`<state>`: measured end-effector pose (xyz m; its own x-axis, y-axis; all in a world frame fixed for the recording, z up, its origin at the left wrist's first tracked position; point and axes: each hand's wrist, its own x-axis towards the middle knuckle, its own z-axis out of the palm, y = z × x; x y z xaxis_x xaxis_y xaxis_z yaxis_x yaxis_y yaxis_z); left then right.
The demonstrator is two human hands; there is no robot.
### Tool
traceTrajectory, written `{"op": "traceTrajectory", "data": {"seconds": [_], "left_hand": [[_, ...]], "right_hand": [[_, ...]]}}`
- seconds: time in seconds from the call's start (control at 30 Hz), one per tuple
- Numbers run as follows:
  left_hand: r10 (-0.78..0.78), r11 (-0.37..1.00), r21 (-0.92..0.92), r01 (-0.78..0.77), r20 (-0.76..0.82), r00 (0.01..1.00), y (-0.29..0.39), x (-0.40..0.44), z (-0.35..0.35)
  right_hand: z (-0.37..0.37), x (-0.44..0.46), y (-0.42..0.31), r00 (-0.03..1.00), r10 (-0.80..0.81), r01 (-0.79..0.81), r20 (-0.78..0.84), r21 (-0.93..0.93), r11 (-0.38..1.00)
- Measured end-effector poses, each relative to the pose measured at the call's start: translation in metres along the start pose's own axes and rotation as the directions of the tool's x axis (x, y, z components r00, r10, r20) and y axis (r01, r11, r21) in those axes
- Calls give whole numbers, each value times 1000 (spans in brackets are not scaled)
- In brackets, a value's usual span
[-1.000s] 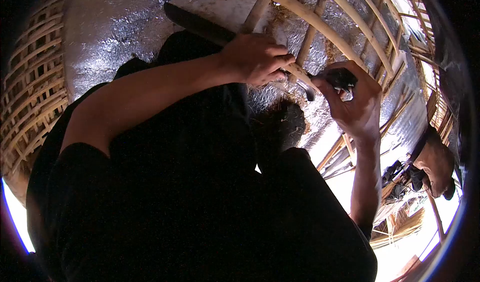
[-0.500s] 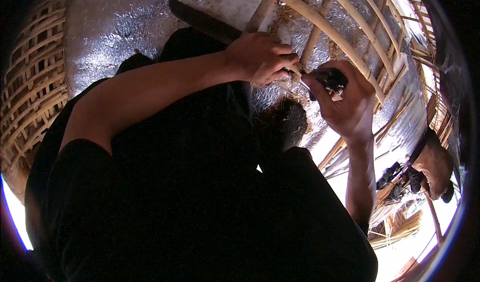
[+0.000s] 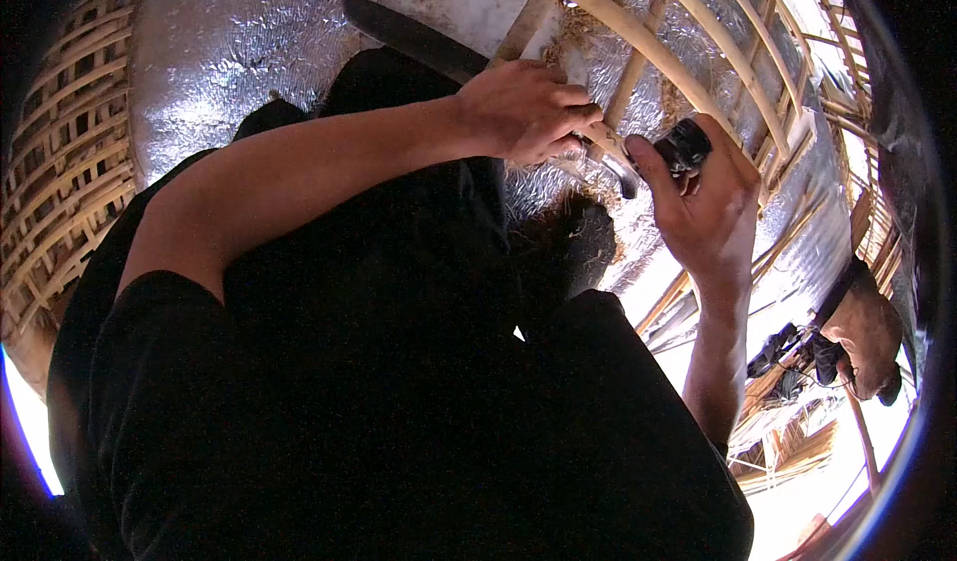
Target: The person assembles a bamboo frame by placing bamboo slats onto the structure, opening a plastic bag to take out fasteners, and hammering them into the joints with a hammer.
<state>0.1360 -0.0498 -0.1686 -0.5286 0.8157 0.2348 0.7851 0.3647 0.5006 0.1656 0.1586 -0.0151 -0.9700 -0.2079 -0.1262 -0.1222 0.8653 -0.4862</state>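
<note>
Head view, using the pale wooden strip (image 3: pixel 607 140) as landmark. We have the strip between the two hands, sloping down to the right.

Left hand (image 3: pixel 528 113) is on the strip's left end, fingers curled and closed on it. Right hand (image 3: pixel 710 197) is off the strip's right end, thumb tip right next to it; we can't tell if they touch. Its fingers are bent partway around a black object (image 3: pixel 688 145); we can't make out what that is.

A dark, blade-like bar (image 3: pixel 414 35) runs up-left of the strip, its near end hidden behind the left hand. A dark curved tip (image 3: pixel 627 182) sits just below the strip; can't tell if same piece. Curved poles (image 3: pixel 658 48) arc above and right of the strip, over silvery sheeting (image 3: pixel 249 63). Woven lattice (image 3: pixel 75 162) is well left of it.
</note>
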Motion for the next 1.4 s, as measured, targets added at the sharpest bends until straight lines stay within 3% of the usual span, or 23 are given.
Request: {"op": "traceTrajectory", "data": {"seconds": [0.07,0.17,0.27,0.37,0.47,0.67,0.77,0.87,1.0,1.1,1.13,1.23,1.27,1.4], "left_hand": [[-11,1000,9,11,11,1000,1,0,-1],[-31,1000,4,30,45,999,3,1,-5],[-30,1000,11,30,26,999,3,0,-4],[-12,1000,-20,13,32,999,1,0,-5],[-21,999,-45,23,27,999,1,-1,-1],[2,1000,-30,-1,10,1000,0,0,-3],[-78,996,-33,87,214,974,5,3,-13],[-22,999,-44,24,43,999,1,1,-3],[-11,999,-52,12,15,1000,0,-1,-2],[-5,1000,-29,6,11,1000,0,-1,-1],[-5,1000,-23,6,15,1000,0,-1,-1],[-11,1000,-11,12,27,1000,0,0,-2],[-14,1000,-12,14,32,999,0,0,-2],[-55,993,113,42,119,991,4,4,-3]], "right_hand": [[-1,3,-1,1000,-5,6,9,-12,1000],[0,2,-1,998,53,-56,23,164,985],[3,1,1,999,46,-44,-3,221,974],[-7,0,0,1000,4,-4,13,50,999],[-11,-5,2,996,65,-71,61,91,993],[2,-6,3,998,22,-30,67,122,992],[1,-6,4,999,9,-16,50,153,988],[4,-6,9,999,-50,50,-4,216,975],[7,-9,12,994,-82,97,-75,238,966],[-7,-13,0,991,70,-47,-112,197,979],[-13,-13,-4,991,118,-106,-65,166,980],[-34,-14,-12,992,60,-61,115,2,998],[-42,-12,-18,964,125,-112,236,-65,992],[-40,-3,-44,910,132,86,392,-492,867]]}}
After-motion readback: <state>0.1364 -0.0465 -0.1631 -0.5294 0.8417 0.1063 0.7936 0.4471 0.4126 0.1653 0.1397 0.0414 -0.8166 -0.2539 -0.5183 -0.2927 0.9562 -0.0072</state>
